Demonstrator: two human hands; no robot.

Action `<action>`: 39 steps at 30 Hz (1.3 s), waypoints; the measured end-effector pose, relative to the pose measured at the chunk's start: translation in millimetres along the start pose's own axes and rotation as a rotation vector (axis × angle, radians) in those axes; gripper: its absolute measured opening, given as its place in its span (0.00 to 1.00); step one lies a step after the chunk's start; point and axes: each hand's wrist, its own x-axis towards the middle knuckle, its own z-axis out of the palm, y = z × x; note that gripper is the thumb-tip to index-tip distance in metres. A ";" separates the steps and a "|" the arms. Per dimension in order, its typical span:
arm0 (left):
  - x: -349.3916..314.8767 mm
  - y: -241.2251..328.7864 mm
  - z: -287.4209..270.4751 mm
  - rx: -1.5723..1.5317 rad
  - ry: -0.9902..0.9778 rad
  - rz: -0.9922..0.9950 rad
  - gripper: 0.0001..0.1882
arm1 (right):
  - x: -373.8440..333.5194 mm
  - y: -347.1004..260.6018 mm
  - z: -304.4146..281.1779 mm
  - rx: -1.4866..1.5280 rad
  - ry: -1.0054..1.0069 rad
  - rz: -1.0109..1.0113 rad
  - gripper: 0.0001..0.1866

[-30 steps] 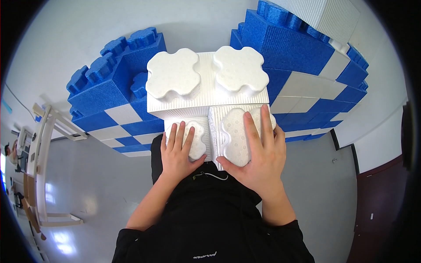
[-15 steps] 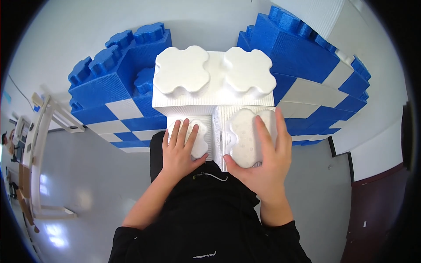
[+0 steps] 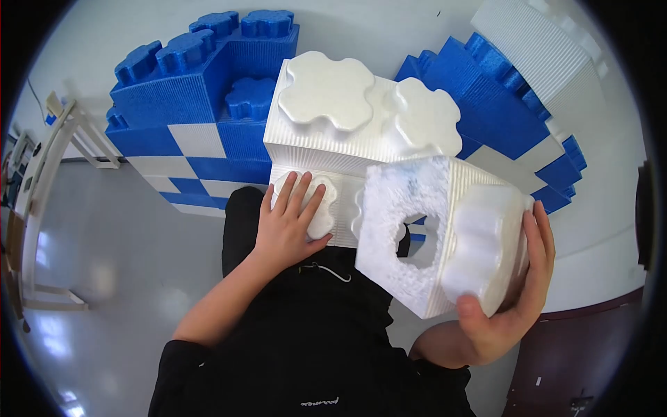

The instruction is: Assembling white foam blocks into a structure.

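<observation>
My right hand (image 3: 517, 313) grips the rounded white stud (image 3: 479, 243) of a white foam building block (image 3: 385, 198), thumb in front and fingers around the far side. The block is tilted, its rough cut side turned towards me, with a ragged hole through it. My left hand (image 3: 288, 226) lies with spread fingers on a stud of the lower white foam block (image 3: 344, 215). Behind that, a higher white part (image 3: 382, 90) carries two large clover-shaped studs. A second stud on the lower block is mostly hidden behind the tilted block.
Stacked blue and white foam blocks form walls at the left (image 3: 167, 104) and the right (image 3: 462, 101), by a white wall. A white frame table (image 3: 42, 163) stands at far left. A dark red door (image 3: 570, 368) shows at lower right.
The right-hand block has come away from its place beside the lower block, moved right and tipped over, showing its holed side. My left hand keeps its place on the stud.
</observation>
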 end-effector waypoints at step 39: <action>-37.6 -22.8 -95.2 -1.483 -0.749 0.075 0.36 | -37.7 7.2 45.6 1.035 0.099 0.742 0.46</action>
